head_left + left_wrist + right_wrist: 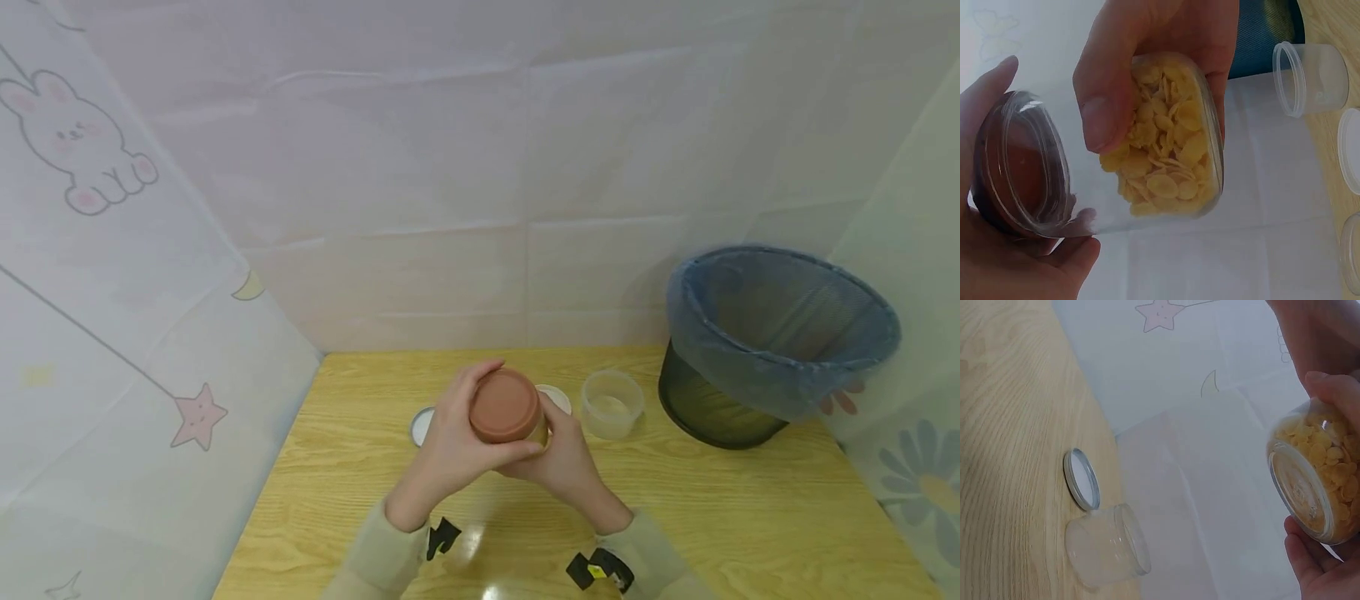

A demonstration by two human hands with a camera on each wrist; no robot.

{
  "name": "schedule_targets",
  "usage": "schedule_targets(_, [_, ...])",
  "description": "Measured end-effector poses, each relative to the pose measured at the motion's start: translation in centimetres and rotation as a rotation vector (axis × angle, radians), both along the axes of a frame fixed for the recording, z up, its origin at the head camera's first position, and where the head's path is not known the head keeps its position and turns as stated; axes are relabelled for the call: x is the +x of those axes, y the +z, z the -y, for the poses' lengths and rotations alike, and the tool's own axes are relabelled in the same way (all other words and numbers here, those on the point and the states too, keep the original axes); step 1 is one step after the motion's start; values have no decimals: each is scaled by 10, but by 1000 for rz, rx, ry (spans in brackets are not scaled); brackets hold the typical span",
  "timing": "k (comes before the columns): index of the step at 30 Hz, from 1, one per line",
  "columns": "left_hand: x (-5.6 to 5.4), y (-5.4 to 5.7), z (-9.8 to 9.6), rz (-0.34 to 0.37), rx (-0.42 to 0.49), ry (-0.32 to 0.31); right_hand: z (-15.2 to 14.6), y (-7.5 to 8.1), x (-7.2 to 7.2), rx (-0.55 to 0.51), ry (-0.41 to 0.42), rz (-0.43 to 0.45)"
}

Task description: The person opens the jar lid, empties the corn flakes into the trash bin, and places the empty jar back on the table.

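Both hands hold a clear jar (1210, 187) of yellow corn flakes (1163, 144) with a reddish-brown lid (504, 404), raised in front of the body. My left hand (453, 433) curls around the lid, thumb along its near side. Lower down, the glass body is gripped by my right hand (562, 458), whose thumb presses the side of the jar in the left wrist view. In the right wrist view the round glass base of the jar shows, with flakes behind it. The flakes fill the lower part of the jar, leaving a gap under the lid.
On the wooden table (337, 492) stand a clear plastic tub (612, 404) and another clear container (1107, 547). A metal-rimmed lid (422, 425) and a white lid (557, 397) lie nearby. A bin (720, 408) with a blue liner (697, 333) stands at the right.
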State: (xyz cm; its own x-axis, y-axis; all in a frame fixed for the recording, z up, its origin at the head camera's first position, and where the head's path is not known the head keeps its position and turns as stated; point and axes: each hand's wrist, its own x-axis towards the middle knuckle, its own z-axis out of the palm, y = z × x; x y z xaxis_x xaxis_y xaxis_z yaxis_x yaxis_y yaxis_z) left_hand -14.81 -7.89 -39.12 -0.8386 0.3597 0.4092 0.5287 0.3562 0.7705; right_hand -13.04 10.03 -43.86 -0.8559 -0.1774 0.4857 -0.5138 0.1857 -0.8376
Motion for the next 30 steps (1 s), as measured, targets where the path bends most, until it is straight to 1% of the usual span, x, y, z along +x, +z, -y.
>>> schedule_targets(4, [-1, 0, 0, -26, -1, -21, -1, 3, 1, 9, -27, 3])
schedule_targets(8, [-1, 1, 4, -63, -16, -48, -5, 3, -2, 14, -45, -22])
schedule_targets(11, [-1, 1, 9, -96, -40, -45, -9, 3, -4, 22, -53, -32])
schedule_targets(13, [0, 1, 12, -102, -53, -37, -11, 1, -5, 25, -56, -31])
schedule_targets(18, [1, 3, 17, -83, -66, -12, -15, -19, -14, 25, -64, -37])
schedule_targets(21, [0, 4, 17, -73, -78, -3, -16, -30, -19, 27, -48, -40])
schedule_targets(24, [-2, 5, 15, -59, -91, -14, -15, -34, -21, 19, -14, -24])
schedule_targets(26, [-4, 6, 13, -49, -90, -32, -14, -35, -20, 8, 6, -2])
schedule_targets(28, [-5, 7, 10, -36, -87, -46, -12, -35, -19, 5, 17, 15])
schedule_targets(30, [-7, 8, 8, -23, -90, -46, -11, -34, -18, 4, 22, 29])
